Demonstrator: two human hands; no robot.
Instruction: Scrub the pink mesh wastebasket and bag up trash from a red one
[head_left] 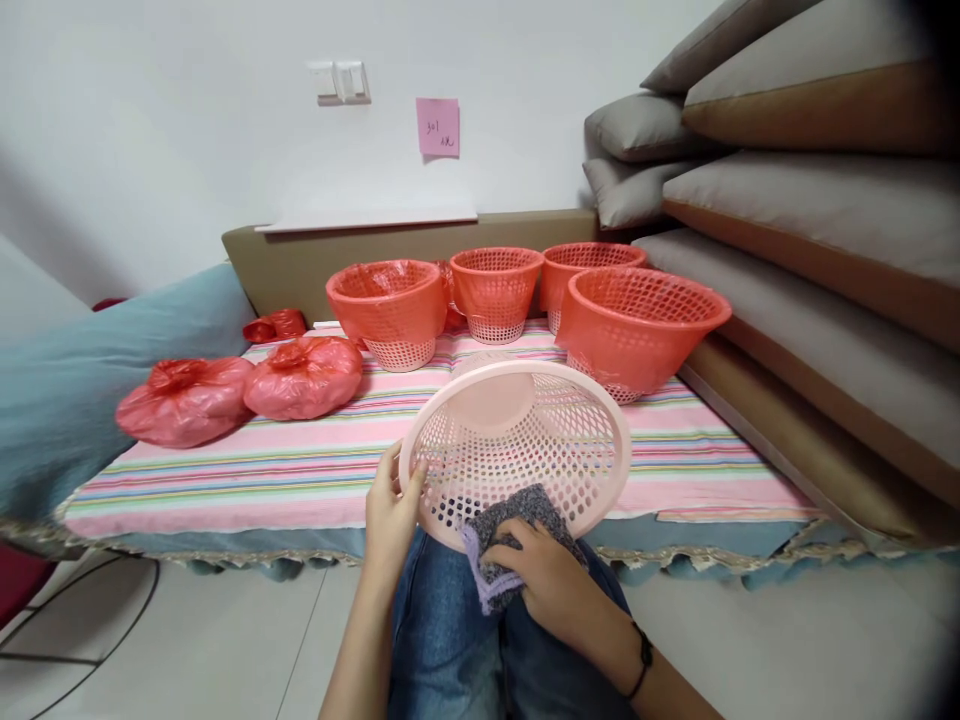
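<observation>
A pale pink plastic basket (517,385) with a perforated wall is tilted above my lap, its open mouth towards me. My left hand (394,500) grips its rim on the left side, thumb inside and fingers behind. My right hand (536,565) is closed on a grey cloth (529,505) with a lilac edge and presses it against the lower inside of the basket near the rim. The basket's far outer side is mostly hidden.
On the pink striped cloth (360,480) stand several baskets lined with red bags, one basket (641,335) close at right. Two tied red bags (187,400) lie left. Stacked grey-brown cushions (817,220) rise at right. A pink note (438,127) hangs on the wall.
</observation>
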